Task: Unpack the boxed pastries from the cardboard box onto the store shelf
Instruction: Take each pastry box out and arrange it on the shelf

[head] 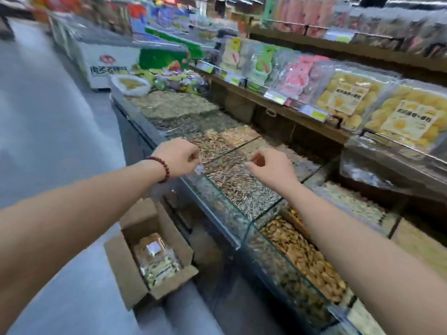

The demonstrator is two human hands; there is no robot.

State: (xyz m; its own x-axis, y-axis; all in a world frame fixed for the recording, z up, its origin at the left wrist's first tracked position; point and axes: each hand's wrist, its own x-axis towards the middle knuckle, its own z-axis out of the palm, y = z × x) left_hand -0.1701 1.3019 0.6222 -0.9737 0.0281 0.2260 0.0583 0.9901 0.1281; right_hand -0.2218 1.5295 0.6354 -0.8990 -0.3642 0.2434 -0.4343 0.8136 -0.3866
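Above glass-fronted seed bins, hovering between fetches with left hand and right hand fingers curled together on nothing, probably needing a reach down for clear plastic boxed pastries lying in the open brown cardboard box.

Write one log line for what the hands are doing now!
left hand: curled, empty | right hand: curled, empty | both over seed bins | cardboard box: open, pastries inside
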